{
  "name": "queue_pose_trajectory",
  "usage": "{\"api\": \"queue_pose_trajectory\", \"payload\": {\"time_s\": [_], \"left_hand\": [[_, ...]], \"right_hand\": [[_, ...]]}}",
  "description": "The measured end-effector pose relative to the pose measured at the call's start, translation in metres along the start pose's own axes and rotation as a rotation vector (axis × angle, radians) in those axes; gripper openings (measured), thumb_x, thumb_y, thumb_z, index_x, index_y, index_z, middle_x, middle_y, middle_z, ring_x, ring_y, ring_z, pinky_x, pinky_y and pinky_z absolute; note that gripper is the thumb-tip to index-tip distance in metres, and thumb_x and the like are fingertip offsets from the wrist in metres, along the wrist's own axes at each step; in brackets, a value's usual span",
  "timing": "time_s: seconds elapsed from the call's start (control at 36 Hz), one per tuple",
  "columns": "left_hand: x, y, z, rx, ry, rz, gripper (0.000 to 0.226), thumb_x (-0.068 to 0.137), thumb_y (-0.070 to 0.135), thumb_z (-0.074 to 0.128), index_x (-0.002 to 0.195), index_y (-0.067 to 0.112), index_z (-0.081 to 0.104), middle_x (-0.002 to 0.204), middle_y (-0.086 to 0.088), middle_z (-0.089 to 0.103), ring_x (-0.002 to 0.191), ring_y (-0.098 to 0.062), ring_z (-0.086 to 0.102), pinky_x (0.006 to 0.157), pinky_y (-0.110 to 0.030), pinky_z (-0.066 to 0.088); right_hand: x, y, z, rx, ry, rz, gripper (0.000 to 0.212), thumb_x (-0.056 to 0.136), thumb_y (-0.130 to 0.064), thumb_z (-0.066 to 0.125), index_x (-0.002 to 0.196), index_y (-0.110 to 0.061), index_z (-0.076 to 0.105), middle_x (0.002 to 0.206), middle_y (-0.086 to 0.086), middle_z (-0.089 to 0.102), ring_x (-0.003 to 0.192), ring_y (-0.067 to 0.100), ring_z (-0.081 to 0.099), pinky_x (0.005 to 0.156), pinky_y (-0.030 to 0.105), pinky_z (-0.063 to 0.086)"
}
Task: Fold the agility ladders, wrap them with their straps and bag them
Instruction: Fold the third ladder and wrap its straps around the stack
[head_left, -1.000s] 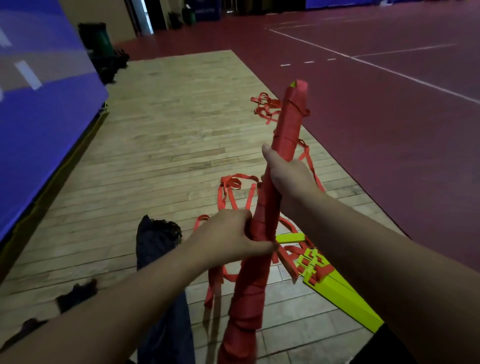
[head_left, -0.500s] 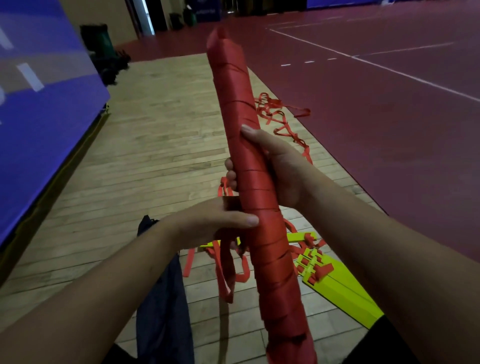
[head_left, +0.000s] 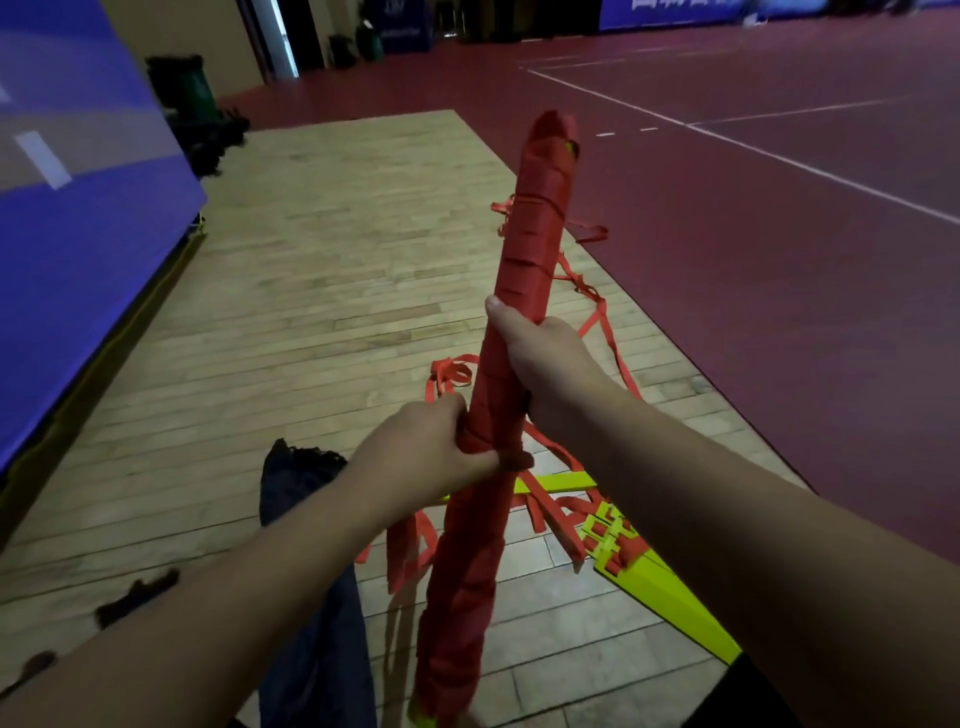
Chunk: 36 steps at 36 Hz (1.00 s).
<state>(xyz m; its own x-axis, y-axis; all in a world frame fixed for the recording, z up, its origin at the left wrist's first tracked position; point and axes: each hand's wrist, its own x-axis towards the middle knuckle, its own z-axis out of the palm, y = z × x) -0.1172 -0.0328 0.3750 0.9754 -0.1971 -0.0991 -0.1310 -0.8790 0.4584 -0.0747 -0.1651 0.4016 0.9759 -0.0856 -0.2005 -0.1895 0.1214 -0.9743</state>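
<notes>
Your left hand (head_left: 431, 449) curls round the wrapped ladder bundle (head_left: 535, 234) low down, thumb laid across its front, with the bare forearm reaching in from the lower left. Your right hand (head_left: 548, 364) grips the same bundle just above, thumb pointing up along it, its forearm stretching in from the lower right.

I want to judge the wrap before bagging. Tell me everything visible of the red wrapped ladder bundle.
The wrapped ladder bundle is a long, slim roll, wound in a spiral with flat red strap. Yellow-green plastic peeks out at its top end and at the bottom. It is held near upright, its top tilted away and to the right. The right hand grips its middle. The left hand grips just below, where loose strap loops hang.
</notes>
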Motion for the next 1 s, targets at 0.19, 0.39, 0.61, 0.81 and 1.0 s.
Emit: {"api": "queue_pose_trajectory", "payload": {"time_s": [0.19, 0.39, 0.61, 0.81, 1.0], "left_hand": [[0.001, -0.003, -0.009, -0.242, -0.108, 0.059, 0.028, 0.08, 0.053, 0.076, 0.096, 0.032, 0.067, 0.083, 0.014, 0.071, 0.074, 0.002, 0.066, 0.069, -0.022, 0.056], [-0.003, -0.013, -0.023, -0.593, -0.322, 0.141, 0.064, 0.062, 0.06, 0.081, 0.112, 0.023, 0.069, 0.102, 0.001, 0.075, 0.09, -0.019, 0.072, 0.075, -0.031, 0.057], [0.006, -0.038, -0.046, -0.435, -0.438, 0.088, 0.069, 0.061, 0.079, 0.074, 0.101, 0.023, 0.072, 0.095, 0.001, 0.075, 0.087, -0.017, 0.072, 0.082, -0.035, 0.056], [0.002, -0.031, -0.043, -0.404, -0.445, 0.061, 0.055, 0.07, 0.064, 0.074, 0.099, 0.018, 0.064, 0.07, 0.0, 0.065, 0.059, -0.013, 0.059, 0.063, -0.033, 0.051], [0.002, -0.006, 0.004, 0.15, 0.055, 0.04, 0.059, 0.07, 0.077, 0.068, 0.099, 0.03, 0.045, 0.088, 0.007, 0.062, 0.082, -0.015, 0.062, 0.068, -0.032, 0.052]], "right_hand": [[-0.006, -0.009, 0.003, 0.057, -0.188, 0.034, 0.027, 0.088, -0.038, 0.071, 0.091, -0.014, 0.059, 0.072, 0.002, 0.051, 0.072, 0.02, 0.052, 0.072, 0.037, 0.044], [-0.011, -0.019, -0.014, 0.344, -0.567, 0.024, 0.032, 0.084, -0.045, 0.065, 0.088, -0.014, 0.059, 0.076, 0.003, 0.056, 0.067, 0.015, 0.056, 0.064, 0.028, 0.052], [-0.014, -0.017, -0.012, 0.25, -0.617, 0.094, 0.044, 0.085, -0.035, 0.068, 0.106, 0.003, 0.057, 0.079, 0.013, 0.067, 0.072, 0.025, 0.069, 0.071, 0.033, 0.06], [-0.006, -0.008, -0.007, 0.164, -0.253, -0.024, 0.02, 0.09, -0.027, 0.074, 0.091, -0.012, 0.061, 0.072, 0.01, 0.059, 0.064, 0.022, 0.059, 0.062, 0.031, 0.056], [0.002, -0.003, 0.001, 0.197, -0.061, 0.035, 0.032, 0.092, -0.041, 0.072, 0.091, -0.009, 0.064, 0.085, 0.007, 0.06, 0.081, 0.021, 0.062, 0.082, 0.039, 0.056]]}}
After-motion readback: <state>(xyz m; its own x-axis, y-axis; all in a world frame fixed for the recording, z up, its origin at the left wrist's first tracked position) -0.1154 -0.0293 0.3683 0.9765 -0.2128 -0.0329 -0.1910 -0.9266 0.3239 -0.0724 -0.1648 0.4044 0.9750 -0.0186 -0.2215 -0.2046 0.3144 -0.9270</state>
